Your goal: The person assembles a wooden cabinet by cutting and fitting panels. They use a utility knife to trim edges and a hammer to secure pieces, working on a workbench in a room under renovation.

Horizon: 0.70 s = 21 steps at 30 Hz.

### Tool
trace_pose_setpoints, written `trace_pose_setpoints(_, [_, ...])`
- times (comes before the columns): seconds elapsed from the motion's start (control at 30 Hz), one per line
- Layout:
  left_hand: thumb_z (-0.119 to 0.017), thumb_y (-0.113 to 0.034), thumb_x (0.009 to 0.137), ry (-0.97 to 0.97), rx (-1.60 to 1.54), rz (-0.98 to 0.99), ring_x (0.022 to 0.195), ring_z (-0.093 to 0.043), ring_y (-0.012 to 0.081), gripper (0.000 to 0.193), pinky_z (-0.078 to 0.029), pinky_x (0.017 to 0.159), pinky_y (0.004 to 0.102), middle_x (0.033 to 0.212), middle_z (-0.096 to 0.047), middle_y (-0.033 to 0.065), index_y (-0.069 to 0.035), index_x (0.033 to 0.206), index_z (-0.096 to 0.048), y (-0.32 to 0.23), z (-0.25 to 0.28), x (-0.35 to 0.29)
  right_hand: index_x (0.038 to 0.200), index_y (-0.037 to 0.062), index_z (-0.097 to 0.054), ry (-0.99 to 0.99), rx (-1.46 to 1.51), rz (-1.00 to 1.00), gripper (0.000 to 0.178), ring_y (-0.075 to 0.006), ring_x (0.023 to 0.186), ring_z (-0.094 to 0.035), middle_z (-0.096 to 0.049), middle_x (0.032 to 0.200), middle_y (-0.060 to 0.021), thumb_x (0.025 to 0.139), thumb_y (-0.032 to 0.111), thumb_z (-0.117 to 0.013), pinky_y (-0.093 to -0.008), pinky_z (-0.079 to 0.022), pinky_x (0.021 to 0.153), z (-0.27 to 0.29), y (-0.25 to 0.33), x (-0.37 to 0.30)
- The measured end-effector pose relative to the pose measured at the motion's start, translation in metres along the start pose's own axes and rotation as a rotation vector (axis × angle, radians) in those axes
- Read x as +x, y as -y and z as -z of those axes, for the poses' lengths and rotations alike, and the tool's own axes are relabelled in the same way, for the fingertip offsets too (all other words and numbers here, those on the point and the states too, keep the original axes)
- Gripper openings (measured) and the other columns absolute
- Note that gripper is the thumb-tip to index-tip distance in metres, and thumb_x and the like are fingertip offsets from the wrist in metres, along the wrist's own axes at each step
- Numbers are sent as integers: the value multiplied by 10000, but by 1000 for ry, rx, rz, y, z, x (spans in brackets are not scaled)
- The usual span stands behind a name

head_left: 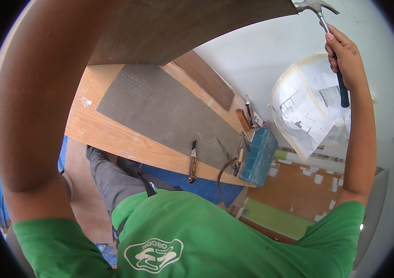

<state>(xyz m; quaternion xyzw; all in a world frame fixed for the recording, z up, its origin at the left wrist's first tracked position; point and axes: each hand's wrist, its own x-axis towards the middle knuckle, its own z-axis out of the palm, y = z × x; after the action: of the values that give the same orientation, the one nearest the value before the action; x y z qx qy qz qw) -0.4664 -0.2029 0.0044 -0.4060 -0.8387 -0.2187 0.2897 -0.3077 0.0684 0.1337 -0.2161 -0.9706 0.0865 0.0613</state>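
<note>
My right hand [346, 55] is raised at the upper right, its fingers wrapped round the dark handle of a claw hammer [315, 5]. The hammer's metal head is level with the corner of a dark brown panel [192, 30] held up across the top; whether they touch I cannot tell. My left arm reaches up past the panel's left side, and its hand is out of the picture. Below the panel, a grey-brown sheet [155, 109] lies on a light wooden worktop [90, 123]. An orange and black utility knife [192, 164] rests across its near edge.
At the worktop's right end stand a blue toolbox [259, 155], hand tools and a sealant tube [249, 110]. A narrow brown board [206, 78] lies along the wall. Drawings [301, 111] are taped to that wall. Blue sheeting [164, 178] covers floor under the worktop.
</note>
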Motion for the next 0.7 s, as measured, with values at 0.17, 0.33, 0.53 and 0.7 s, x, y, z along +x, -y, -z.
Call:
trace_pose_setpoints(0.17, [-620,-320,966,-51,-12,-35,1043,-697,306,263,-533,921,452,1084,-764,86,-158,1091,-785,-4,15,-16,1502,94,-535,-133,71,17,467,-17,525,-384,-432,703,73,1076,284,-550,-191,-351,459,11,6,-32])
trace_pose_setpoints(0.33, [-624,-330,960,25,-22,13,1037,-697,305,261,-535,918,454,1080,-764,83,-169,1084,-787,-2,9,-4,1495,92,-541,-53,-7,1,466,-18,526,-391,-441,706,71,1072,286,-557,-191,-349,458,0,-4,-19])
trace_pose_setpoints(0.53, [-624,-336,964,-7,-29,4,1042,-697,302,264,-534,927,453,1088,-764,82,-167,1087,-785,8,-12,3,1477,73,-561,-69,37,-14,473,-29,536,-399,-449,681,58,1050,276,-571,-209,-359,465,-13,-19,-1])
trace_pose_setpoints(0.7, [-624,-327,967,7,-29,9,1037,-699,296,264,-535,931,451,1089,-766,80,-162,1095,-786,14,-29,14,1471,80,-571,-113,102,-30,456,-28,539,-392,-447,682,65,1057,273,-560,-199,-352,465,-24,-23,20])
